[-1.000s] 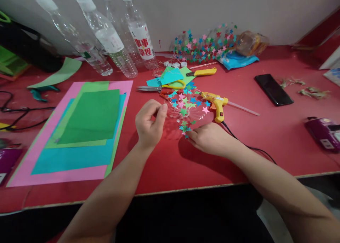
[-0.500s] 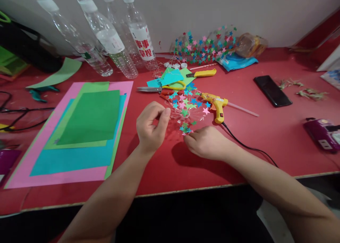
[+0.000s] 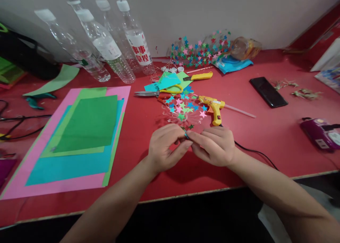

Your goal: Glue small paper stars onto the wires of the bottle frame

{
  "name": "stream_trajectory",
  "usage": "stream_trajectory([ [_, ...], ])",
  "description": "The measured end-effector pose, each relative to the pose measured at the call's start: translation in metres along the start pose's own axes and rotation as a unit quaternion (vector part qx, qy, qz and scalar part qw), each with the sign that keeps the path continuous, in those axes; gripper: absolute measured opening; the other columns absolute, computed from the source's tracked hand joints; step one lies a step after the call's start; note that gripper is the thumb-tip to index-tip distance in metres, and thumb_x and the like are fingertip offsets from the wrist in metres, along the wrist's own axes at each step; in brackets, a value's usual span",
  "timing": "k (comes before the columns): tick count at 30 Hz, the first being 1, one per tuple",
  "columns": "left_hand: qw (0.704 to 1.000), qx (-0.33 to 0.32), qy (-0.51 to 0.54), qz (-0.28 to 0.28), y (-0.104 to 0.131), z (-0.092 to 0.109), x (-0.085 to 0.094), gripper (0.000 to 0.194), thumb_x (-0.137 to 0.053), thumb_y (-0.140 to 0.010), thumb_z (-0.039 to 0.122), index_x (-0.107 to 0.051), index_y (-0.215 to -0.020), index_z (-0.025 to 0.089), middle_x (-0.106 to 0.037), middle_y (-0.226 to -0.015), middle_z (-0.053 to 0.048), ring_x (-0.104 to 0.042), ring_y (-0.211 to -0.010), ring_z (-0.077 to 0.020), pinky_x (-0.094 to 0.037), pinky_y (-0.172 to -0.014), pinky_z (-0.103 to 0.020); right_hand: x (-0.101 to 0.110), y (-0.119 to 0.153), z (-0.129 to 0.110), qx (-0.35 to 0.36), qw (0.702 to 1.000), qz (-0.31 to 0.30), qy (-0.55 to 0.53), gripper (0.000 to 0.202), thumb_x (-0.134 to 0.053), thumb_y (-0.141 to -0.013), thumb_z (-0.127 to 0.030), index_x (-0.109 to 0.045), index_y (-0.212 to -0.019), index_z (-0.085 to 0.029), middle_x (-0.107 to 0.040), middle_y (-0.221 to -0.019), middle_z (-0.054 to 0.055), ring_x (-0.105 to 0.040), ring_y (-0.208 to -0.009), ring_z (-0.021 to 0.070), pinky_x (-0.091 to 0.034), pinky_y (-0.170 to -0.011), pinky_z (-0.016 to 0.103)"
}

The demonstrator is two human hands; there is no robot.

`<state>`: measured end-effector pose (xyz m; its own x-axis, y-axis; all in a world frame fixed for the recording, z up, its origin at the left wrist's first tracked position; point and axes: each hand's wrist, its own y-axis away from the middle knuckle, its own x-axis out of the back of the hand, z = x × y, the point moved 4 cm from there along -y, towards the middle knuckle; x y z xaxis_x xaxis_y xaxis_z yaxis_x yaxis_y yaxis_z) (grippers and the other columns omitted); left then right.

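Over the red surface, the left hand and right hand meet, each grip narrow, pinching a small blue piece.

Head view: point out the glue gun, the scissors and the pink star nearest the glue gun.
Glue gun [image 3: 216, 109]: head view, top of the handle.
Scissors [image 3: 154, 93]: head view, blades near the pivot.
Pink star [image 3: 203, 114]: head view, middle of the star.
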<state>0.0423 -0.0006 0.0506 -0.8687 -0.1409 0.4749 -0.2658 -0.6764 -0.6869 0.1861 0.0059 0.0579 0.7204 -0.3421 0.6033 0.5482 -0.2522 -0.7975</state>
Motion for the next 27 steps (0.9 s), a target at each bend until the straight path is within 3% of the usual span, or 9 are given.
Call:
stream_trajectory([
  [4,0.999,0.029,0.020,0.029,0.001,0.000,0.003,0.015,-0.051,-0.088,0.018,-0.055,-0.074,0.021,-0.058,-0.062,0.000,-0.055,-0.060,-0.0130,-0.047,-0.058,-0.028,0.000,0.001,0.000,0.001,0.999,-0.013,-0.037,0.029,-0.055,-0.086,-0.013,-0.059,-0.115,-0.011,-0.063,-0.060,-0.003,-0.054,-0.047,0.0092,-0.039,-0.043,0.024],
  [7,0.998,0.052,0.016,0.039,0.003,-0.005,0.006,0.014,-0.051,-0.088,0.016,-0.057,-0.076,0.020,-0.060,-0.065,0.000,-0.057,-0.062,-0.0132,-0.047,-0.059,-0.028,0.005,0.001,0.011,-0.034,0.998,-0.007,-0.043,0.020,-0.054,-0.088,-0.014,-0.063,-0.105,-0.016,-0.062,-0.059,-0.004,-0.052,-0.047,0.0086,-0.040,-0.046,0.023],
  [9,0.993,0.087,0.004,0.086,0.004,-0.015,0.012,0.015,-0.052,-0.088,0.017,-0.058,-0.075,0.020,-0.060,-0.066,0.000,-0.056,-0.061,-0.0125,-0.046,-0.057,-0.028,0.010,0.002,0.028,-0.132,0.990,0.020,-0.043,0.012,-0.053,-0.089,-0.015,-0.064,-0.095,-0.019,-0.061,-0.057,-0.005,-0.051,-0.046,0.0073,-0.040,-0.048,0.021],
  [11,0.978,0.133,-0.007,0.160,0.005,-0.032,0.021,0.019,-0.051,-0.090,0.019,-0.057,-0.072,0.021,-0.059,-0.066,0.001,-0.054,-0.060,-0.0115,-0.046,-0.056,-0.026,0.012,0.007,0.051,-0.269,0.961,0.039,-0.047,0.010,-0.053,-0.091,-0.020,-0.062,-0.087,-0.020,-0.058,-0.055,-0.005,-0.050,-0.046,0.0065,-0.039,-0.049,0.021],
  [14,0.953,0.182,-0.011,0.242,0.007,-0.060,0.030,0.017,-0.052,-0.087,0.019,-0.059,-0.072,0.021,-0.061,-0.080,-0.002,-0.060,-0.078,-0.0143,-0.051,-0.068,-0.028,0.000,0.017,0.077,-0.404,0.912,-0.014,-0.067,0.016,-0.061,-0.087,-0.034,-0.060,-0.093,-0.019,-0.058,-0.063,-0.004,-0.051,-0.050,0.0077,-0.038,-0.050,0.022],
  [17,0.944,0.246,0.059,0.212,0.006,-0.085,0.025,0.013,-0.056,-0.084,0.020,-0.061,-0.072,0.020,-0.064,-0.116,-0.004,-0.060,-0.107,-0.0179,-0.052,-0.088,-0.034,-0.017,0.026,0.087,-0.460,0.876,-0.068,-0.130,0.034,-0.065,-0.083,-0.043,-0.056,-0.105,-0.019,-0.062,-0.081,-0.001,-0.052,-0.054,0.0074,-0.039,-0.051,0.022],
  [20,0.927,0.301,0.169,0.149,0.006,-0.095,0.013,0.011,-0.056,-0.084,0.024,-0.063,-0.078,0.020,-0.058,-0.135,-0.007,-0.063,-0.105,-0.0176,-0.055,-0.082,-0.034,-0.029,0.030,0.084,-0.471,0.856,-0.079,-0.199,0.036,-0.064,-0.084,-0.040,-0.054,-0.111,-0.019,-0.063,-0.098,0.004,-0.051,-0.055,0.0062,-0.043,-0.054,0.024],
  [23,0.913,0.322,0.228,0.106,0.005,-0.091,0.005,0.014,-0.055,-0.086,0.027,-0.062,-0.077,0.019,-0.059,-0.135,-0.009,-0.066,-0.096,-0.0171,-0.057,-0.076,-0.033,-0.035,0.031,0.080,-0.471,0.849,-0.065,-0.233,0.034,-0.062,-0.084,-0.033,-0.053,-0.113,-0.018,-0.062,-0.106,0.007,-0.055,-0.060,0.0074,-0.048,-0.058,0.026],
  [27,0.892,0.333,0.287,0.109,0.005,-0.087,0.001,0.014,-0.059,-0.083,0.029,-0.061,-0.073,0.020,-0.064,-0.126,-0.007,-0.066,-0.095,-0.0177,-0.057,-0.078,-0.036,-0.041,0.030,0.081,-0.452,0.852,-0.034,-0.261,0.031,-0.061,-0.085,-0.033,-0.054,-0.112,-0.019,-0.062,-0.110,0.008,-0.061,-0.073,0.0115,-0.053,-0.066,0.030],
])
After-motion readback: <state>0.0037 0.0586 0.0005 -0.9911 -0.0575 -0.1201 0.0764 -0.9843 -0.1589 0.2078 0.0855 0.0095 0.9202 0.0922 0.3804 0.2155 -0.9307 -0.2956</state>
